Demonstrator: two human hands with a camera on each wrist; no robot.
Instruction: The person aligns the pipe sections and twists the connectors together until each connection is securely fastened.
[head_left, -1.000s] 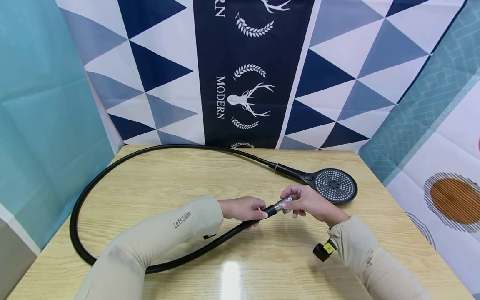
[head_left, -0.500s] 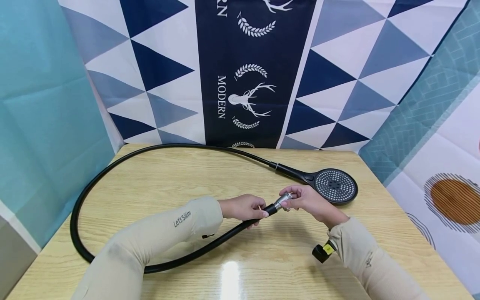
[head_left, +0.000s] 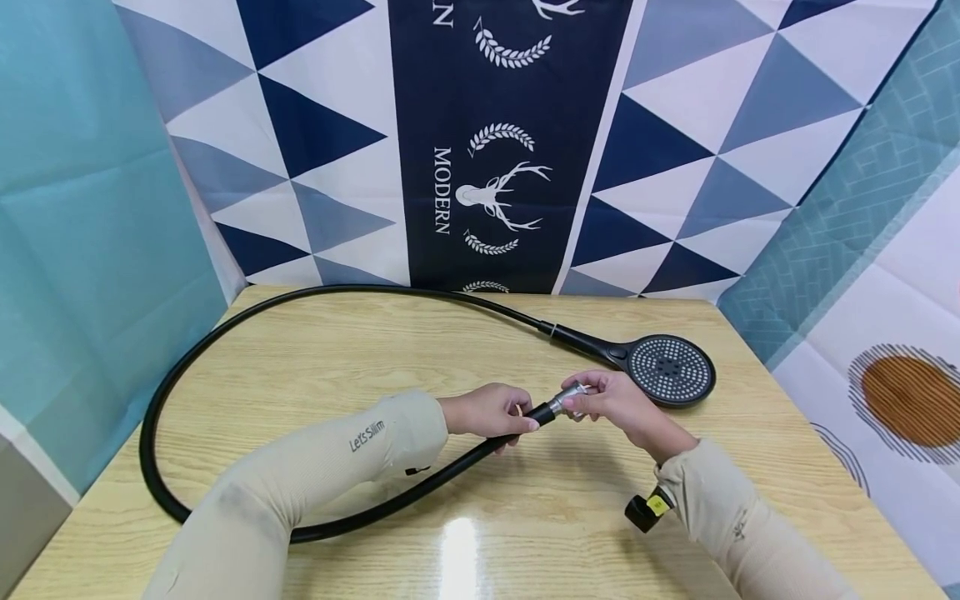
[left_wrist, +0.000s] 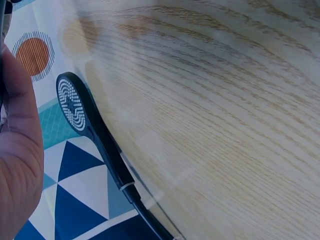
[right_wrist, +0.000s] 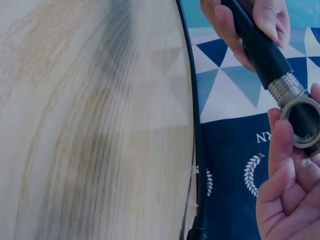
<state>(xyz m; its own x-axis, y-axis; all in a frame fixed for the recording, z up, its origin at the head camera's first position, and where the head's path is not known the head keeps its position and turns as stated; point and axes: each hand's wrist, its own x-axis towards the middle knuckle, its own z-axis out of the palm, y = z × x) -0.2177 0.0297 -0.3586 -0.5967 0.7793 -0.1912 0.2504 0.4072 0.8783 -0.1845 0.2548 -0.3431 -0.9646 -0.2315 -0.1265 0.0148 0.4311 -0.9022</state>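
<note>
In the head view my left hand point(head_left: 491, 411) grips the thick black hose point(head_left: 420, 492) just behind its end. My right hand point(head_left: 618, 404) pinches the silver metal fitting point(head_left: 564, 398) at that end between thumb and fingers. The right wrist view shows a threaded metal section point(right_wrist: 285, 89) between the hose's black sleeve point(right_wrist: 262, 55) and the fitting, whose round opening faces this camera. A black hand shower point(head_left: 670, 371) lies behind the right hand, joined to the hose's other end. Only part of the left hand point(left_wrist: 20, 165) appears in the left wrist view.
The hose loops round the left and back of the wooden table point(head_left: 360, 358). A patterned cloth point(head_left: 517, 100) hangs along the back edge, with other cloths at both sides. A black wrist device point(head_left: 647, 510) with a yellow label hangs by the right sleeve.
The metal fitting and the right fingertips round it have shifted slightly, and the left hand has edged upward in view. Both hands keep their hold. The hand shower has stayed put.
</note>
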